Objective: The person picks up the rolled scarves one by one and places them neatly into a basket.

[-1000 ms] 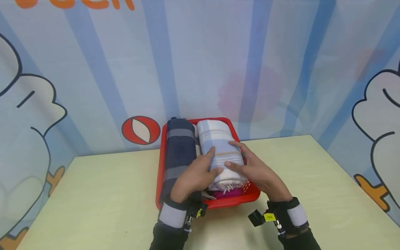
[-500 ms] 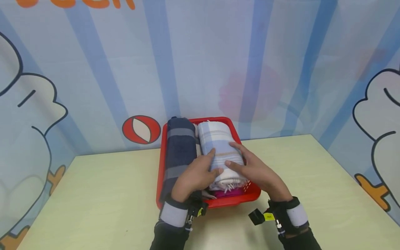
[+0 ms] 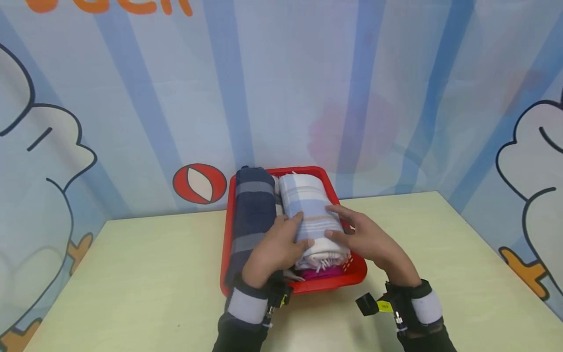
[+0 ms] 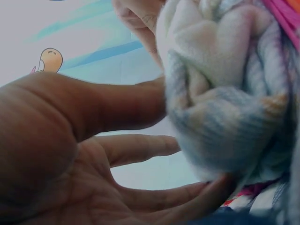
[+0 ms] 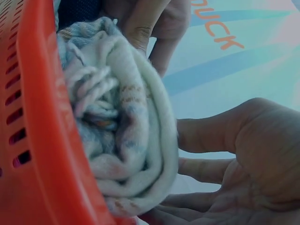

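A rolled white and light-blue striped towel (image 3: 308, 193) with a fringed end lies in a red plastic basket (image 3: 327, 284). My left hand (image 3: 273, 250) touches the towel's left side, its thumb against the near end and its fingers extended along the side. On the right side my right hand (image 3: 374, 244) rests lightly with thumb and fingers spread and fairly straight. The right wrist view shows the coiled, fringed end of the towel (image 5: 161, 145) beside the basket's slotted wall (image 5: 35, 93). Some fingertips are hidden behind the roll.
A navy and grey striped roll (image 3: 252, 210) fills the basket's left side. Magenta cloth (image 3: 323, 272) shows beneath the light-blue towel. The basket stands on a pale table (image 3: 154, 278), near a printed backdrop (image 3: 281, 88).
My right hand has shifted slightly to the right, and its thumb has slid outward across the towel. The left hand, towel and basket stay nearly in place.
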Tool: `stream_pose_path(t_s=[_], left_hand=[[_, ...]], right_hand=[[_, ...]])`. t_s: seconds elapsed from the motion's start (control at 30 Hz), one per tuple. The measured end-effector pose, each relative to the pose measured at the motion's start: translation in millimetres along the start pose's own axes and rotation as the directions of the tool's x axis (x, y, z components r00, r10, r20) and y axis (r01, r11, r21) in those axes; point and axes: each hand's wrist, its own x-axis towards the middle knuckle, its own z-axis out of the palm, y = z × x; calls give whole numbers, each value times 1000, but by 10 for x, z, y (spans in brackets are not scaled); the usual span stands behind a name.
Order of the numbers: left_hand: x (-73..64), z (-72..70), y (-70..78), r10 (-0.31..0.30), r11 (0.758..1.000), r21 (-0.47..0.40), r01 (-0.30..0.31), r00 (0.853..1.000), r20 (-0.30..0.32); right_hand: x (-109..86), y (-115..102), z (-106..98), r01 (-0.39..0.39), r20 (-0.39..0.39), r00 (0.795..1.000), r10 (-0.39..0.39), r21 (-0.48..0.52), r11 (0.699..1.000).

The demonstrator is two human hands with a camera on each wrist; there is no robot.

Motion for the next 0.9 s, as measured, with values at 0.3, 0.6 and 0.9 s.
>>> stream_pose_path(t_s=[0.3,0.6,0.9], left_hand=[[-6,11,22,-36,990,129,48,995,-93],[-20,24,42,-82,989,114,97,989,-124],[-20,-13,5,-75,990,109,87,991,-110]], right_hand=[[-10,0,15,53,-2,999,-53,-11,999],[-5,0,12,89,-19,996,-91,-74,993],[5,-6,24,81,-26,996,-84,-97,992]])
